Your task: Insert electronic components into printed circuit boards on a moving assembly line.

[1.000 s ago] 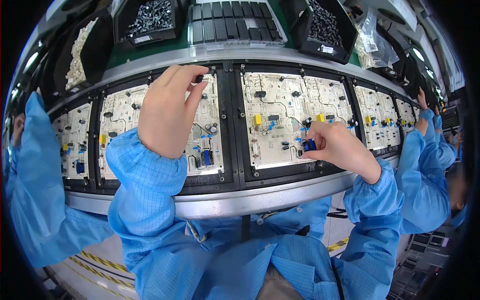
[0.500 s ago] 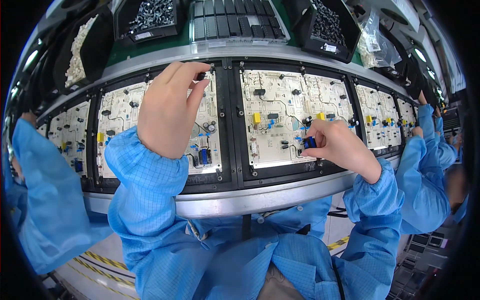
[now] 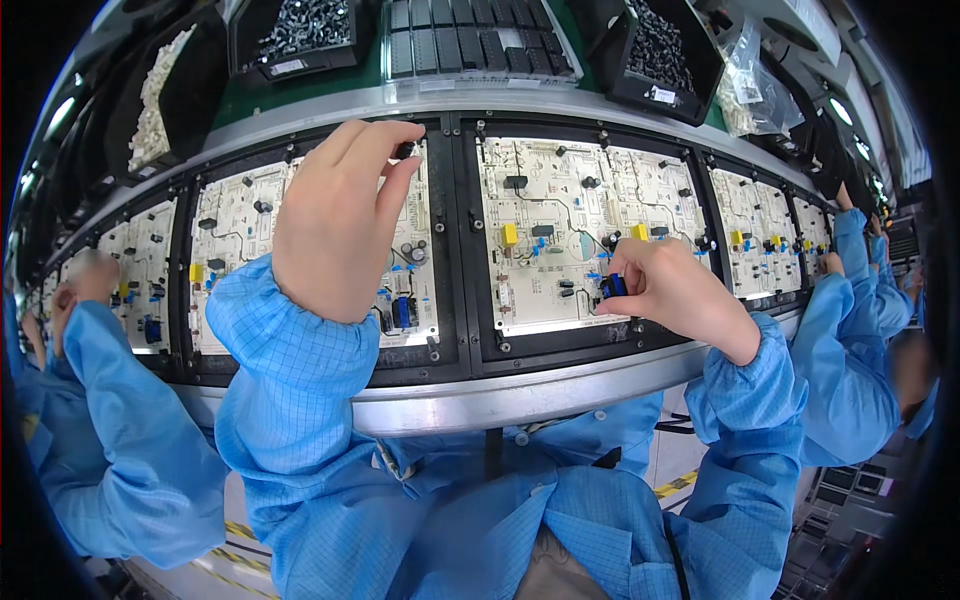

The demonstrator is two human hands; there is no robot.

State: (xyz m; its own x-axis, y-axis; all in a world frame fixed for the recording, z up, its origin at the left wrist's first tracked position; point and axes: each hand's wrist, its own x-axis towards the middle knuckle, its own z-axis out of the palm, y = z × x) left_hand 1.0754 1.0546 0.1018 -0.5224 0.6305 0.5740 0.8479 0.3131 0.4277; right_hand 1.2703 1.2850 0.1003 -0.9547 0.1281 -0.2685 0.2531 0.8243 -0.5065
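My left hand (image 3: 335,220) is closed in a pinch on a small black component (image 3: 405,150), above the upper right corner of the left circuit board (image 3: 240,300). Thumb and forefinger hold it from either side. Over the lower part of the right circuit board (image 3: 540,290), my right hand (image 3: 685,295) has its thumb and fingers closed on a blue and black block-shaped component (image 3: 613,287). Whether that part is seated in the board cannot be seen. A similar blue and black block (image 3: 403,312) stands on the left board, and yellow components (image 3: 510,235) stand on the right one.
Black frames (image 3: 460,290) hold the boards behind a metal rail (image 3: 540,395). Beyond are bins of small dark parts (image 3: 300,28) (image 3: 655,55), a clear tray of black chips (image 3: 470,50) and a bin of white parts (image 3: 155,100). Co-workers' blue sleeves (image 3: 140,420) (image 3: 850,350) flank me.
The co-worker's arm at the left has swung inward, its hand now over the leftmost board. The boards and frames sit slightly further left. My hands keep their pinches and have barely moved.
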